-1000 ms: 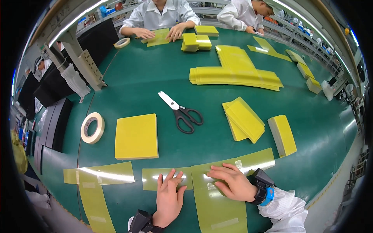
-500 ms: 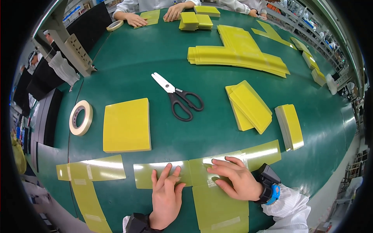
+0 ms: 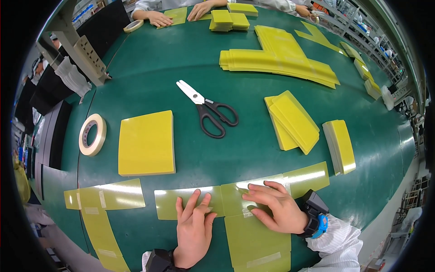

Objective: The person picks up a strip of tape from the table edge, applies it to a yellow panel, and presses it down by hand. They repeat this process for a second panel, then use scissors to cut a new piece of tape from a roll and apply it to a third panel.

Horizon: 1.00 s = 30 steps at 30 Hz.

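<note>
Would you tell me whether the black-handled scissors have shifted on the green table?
No: the black-handled scissors keep their place beside the square yellow sheet stack; only the camera moved.

Green tabletop [image 3: 253,149] under everything. Black-handled scissors [image 3: 208,109] lying near the middle, blades pointing up-left. Left of them, a square stack of yellow sheets [image 3: 146,143], with a roll of pale tape [image 3: 92,134] just beside it at the tabletop's left edge. Right of the scissors, two narrower yellow stacks [image 3: 292,120] [image 3: 340,145], near each other. Farther back, a long fanned pile of yellow strips [image 3: 281,61]. Across the tabletop, another person's hands [image 3: 159,18] on a yellowish sheet.
</note>
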### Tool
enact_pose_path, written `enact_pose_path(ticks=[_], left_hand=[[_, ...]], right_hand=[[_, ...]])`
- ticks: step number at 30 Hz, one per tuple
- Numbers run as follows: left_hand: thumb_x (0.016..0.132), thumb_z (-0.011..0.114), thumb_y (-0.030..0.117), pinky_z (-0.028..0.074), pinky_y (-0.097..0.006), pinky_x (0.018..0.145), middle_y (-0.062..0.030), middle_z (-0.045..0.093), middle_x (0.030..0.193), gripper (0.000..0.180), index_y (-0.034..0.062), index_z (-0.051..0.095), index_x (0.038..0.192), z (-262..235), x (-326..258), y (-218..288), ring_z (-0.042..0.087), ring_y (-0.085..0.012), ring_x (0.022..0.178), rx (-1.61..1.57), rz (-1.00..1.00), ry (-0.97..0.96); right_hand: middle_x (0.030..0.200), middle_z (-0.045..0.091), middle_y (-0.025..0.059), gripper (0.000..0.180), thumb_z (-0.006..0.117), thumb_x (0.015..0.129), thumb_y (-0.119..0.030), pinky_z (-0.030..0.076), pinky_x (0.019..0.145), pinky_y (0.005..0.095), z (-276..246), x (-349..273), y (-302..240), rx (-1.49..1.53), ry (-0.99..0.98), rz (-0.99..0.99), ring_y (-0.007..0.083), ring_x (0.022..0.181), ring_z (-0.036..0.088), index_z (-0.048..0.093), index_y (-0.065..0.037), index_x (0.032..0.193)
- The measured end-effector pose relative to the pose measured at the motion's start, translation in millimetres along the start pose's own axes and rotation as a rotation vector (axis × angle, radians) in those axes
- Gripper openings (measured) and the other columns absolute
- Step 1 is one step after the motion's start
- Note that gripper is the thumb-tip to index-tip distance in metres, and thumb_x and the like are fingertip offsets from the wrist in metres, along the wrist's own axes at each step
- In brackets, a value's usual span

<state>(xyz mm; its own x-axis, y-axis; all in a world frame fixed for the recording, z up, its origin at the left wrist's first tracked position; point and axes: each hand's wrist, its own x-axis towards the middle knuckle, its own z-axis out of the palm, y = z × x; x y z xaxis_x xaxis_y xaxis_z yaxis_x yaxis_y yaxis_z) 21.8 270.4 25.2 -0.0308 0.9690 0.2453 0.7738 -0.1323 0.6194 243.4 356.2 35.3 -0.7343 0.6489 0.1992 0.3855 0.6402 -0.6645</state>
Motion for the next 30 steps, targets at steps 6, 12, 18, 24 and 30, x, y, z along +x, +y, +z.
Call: enact_pose_path(ticks=[6,12,18,24,30], left_hand=[[0.083,0.066,0.002,0.029,-0.062,0.102,-0.0107,0.067,0.095,0.038,0.0002,0.053,0.119,-1,0,3,0.052,-0.0323,0.122,0.003,0.000,0.000],[0.082,0.067,0.002,0.030,-0.063,0.099,-0.0120,0.066,0.110,0.023,0.0016,0.052,0.099,-1,1,2,0.053,-0.0349,0.120,0.029,0.017,0.000],[0.081,0.068,0.002,0.031,-0.063,0.099,-0.0118,0.067,0.104,0.026,0.0009,0.052,0.101,0,2,3,0.054,-0.0349,0.120,0.043,0.028,-0.005],[0.081,0.067,0.001,0.032,-0.063,0.099,-0.0114,0.067,0.093,0.030,-0.0020,0.052,0.107,0,2,4,0.053,-0.0341,0.120,0.107,0.057,-0.019],[0.082,0.065,0.001,0.032,-0.063,0.099,-0.0141,0.067,0.097,0.029,-0.0033,0.051,0.106,-1,2,3,0.053,-0.0356,0.119,0.125,0.082,-0.022]], right_hand=[[0.123,0.061,0.0041,0.041,0.063,0.086,-0.009,0.038,0.101,0.0443,-2,-1,-2,-0.008,0.000,0.005,0.0240,0.120,0.055,0.049,-0.008,0.124],[0.123,0.061,0.0043,0.040,0.062,0.085,-0.009,0.037,0.101,0.0437,-1,1,-2,-0.001,0.002,0.015,0.0238,0.120,0.055,0.049,-0.008,0.123],[0.122,0.061,0.0047,0.040,0.062,0.085,-0.008,0.037,0.101,0.0436,0,-1,-2,0.005,0.020,0.016,0.0240,0.119,0.055,0.049,-0.008,0.123],[0.121,0.062,0.0056,0.042,0.064,0.084,-0.010,0.038,0.100,0.0435,-4,1,-5,-0.017,0.023,0.000,0.0242,0.118,0.056,0.049,-0.008,0.123],[0.121,0.057,0.0150,0.023,0.075,0.074,-0.007,0.042,0.097,0.0381,-42,18,-41,0.170,0.226,0.101,0.0313,0.111,0.057,0.064,-0.003,0.093]])
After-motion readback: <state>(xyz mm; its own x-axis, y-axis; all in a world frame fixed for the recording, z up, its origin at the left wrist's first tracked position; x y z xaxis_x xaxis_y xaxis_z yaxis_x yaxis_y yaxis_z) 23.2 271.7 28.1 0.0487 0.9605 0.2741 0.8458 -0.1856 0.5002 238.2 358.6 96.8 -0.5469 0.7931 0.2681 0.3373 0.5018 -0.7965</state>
